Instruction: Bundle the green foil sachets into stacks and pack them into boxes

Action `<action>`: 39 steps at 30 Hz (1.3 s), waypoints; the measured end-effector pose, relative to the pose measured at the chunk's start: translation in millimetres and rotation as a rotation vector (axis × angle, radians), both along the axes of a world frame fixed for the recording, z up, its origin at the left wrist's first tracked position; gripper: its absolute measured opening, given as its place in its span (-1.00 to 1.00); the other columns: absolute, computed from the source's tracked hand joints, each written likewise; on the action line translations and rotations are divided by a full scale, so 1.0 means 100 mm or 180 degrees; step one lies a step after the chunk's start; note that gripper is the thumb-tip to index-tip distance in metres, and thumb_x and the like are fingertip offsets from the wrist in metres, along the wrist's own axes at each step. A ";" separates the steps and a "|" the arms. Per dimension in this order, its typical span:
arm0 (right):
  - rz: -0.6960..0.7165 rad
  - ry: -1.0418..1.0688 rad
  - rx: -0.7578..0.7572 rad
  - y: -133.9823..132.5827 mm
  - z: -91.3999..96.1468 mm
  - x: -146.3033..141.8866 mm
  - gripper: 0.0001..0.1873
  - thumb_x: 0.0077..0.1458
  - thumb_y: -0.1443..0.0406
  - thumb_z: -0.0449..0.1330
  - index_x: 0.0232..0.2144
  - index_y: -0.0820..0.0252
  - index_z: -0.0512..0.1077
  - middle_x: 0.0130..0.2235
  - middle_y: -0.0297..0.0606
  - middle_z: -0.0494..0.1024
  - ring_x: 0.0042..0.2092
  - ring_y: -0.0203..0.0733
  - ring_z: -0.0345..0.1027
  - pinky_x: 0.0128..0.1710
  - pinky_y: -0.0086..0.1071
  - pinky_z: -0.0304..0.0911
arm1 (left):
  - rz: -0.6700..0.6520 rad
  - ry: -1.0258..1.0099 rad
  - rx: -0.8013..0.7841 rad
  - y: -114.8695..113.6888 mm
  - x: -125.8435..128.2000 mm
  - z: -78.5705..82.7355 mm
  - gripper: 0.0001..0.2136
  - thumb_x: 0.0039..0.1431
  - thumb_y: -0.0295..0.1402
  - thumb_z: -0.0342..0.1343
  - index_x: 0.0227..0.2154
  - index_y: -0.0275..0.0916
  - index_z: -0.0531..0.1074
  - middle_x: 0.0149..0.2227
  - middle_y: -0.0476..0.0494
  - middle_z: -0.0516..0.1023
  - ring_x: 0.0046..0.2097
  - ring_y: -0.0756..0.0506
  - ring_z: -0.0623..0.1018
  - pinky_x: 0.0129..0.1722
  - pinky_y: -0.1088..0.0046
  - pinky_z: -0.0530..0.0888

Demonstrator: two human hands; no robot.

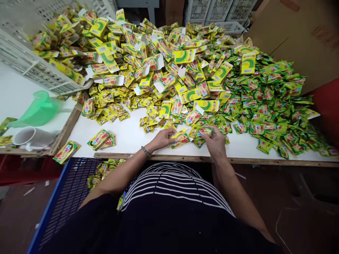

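Note:
My left hand [163,140] is closed on a small yellow-green box [181,138] near the table's front edge. Just to its right, my right hand [215,140] pinches a green packet [205,131], with more green packets lying under the fingers. The box's right end points towards that hand. Beyond both hands lies a box with a raised white flap [194,115]. Small yellow packets [148,124] lie on the white table [129,132] past my left hand.
Yellow boxes [161,79] heap up at the back, beside a pile of green packets [265,106] on the right. A white crate [34,67] tips in from the left, near a green scoop [39,109] and white mug [33,137]. Below stands a blue crate [66,197].

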State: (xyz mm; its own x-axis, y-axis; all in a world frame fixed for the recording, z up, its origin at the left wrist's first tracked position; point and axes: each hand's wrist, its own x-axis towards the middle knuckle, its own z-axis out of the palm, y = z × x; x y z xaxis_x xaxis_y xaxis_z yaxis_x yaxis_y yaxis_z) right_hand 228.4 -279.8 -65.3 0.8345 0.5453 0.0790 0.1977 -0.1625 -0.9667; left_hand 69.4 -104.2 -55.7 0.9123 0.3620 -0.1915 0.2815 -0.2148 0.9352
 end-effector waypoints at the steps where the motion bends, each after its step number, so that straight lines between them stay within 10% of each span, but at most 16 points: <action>1: 0.0209 -0.0191 -0.0201 0.07 0.03 0.00 -0.61 -0.07 0.05 0.28 -0.24 0.14 0.45 -0.31 -0.27 0.55 -0.33 -0.19 0.36 -0.28 -0.27 0.31 | 0.0170 -0.0135 -0.0392 -0.01 -0.05 0.00 -0.64 -0.05 -0.14 0.30 -0.30 -0.31 0.41 -0.31 -0.07 0.51 -0.27 -0.03 0.47 -0.24 0.45 0.39; 8: 0.1224 -0.0724 -0.0941 0.36 0.24 0.02 -0.60 -0.02 0.01 0.23 -0.24 0.15 0.53 -0.65 -0.49 0.27 -0.59 -0.34 -0.01 -0.53 -0.39 0.01 | 0.0819 -0.0453 -0.1163 -0.02 -0.27 0.01 -0.58 -0.17 -0.13 0.39 -0.40 -0.30 0.35 -0.39 0.02 0.41 -0.32 0.05 0.40 -0.27 0.49 0.34; 17: 0.2038 -0.1532 -0.0934 0.61 0.44 0.05 -0.83 0.00 0.21 0.24 -0.33 0.10 0.56 -0.25 -0.23 0.61 -0.23 -0.07 0.44 -0.18 -0.22 0.30 | 0.0969 -0.0649 -0.1359 -0.06 -0.28 -0.08 -0.59 -0.17 -0.18 0.40 -0.38 -0.30 0.36 -0.36 0.01 0.45 -0.30 0.04 0.43 -0.23 0.48 0.35; 29: 0.1455 -0.1328 -0.0430 0.86 0.08 -0.31 -0.72 0.02 0.05 0.25 -0.35 0.12 0.52 -0.31 -0.24 0.59 -0.31 -0.14 0.40 -0.26 -0.22 0.32 | 0.0661 -0.0381 -0.2425 -0.01 -0.47 -0.10 -0.51 -0.38 -0.36 0.48 -0.31 -0.32 0.42 -0.30 -0.04 0.58 -0.27 -0.01 0.53 -0.14 0.40 0.43; 39: 0.2145 -0.1506 -0.0609 0.84 0.28 -0.37 -0.74 0.11 0.12 0.19 -0.20 0.06 0.54 -0.22 -0.24 0.62 -0.19 -0.06 0.46 -0.17 -0.18 0.34 | 0.0580 -0.0611 -0.1763 -0.04 -0.48 -0.01 -0.56 -0.19 -0.21 0.41 -0.25 -0.32 0.46 -0.29 -0.06 0.53 -0.26 -0.02 0.47 -0.21 0.42 0.40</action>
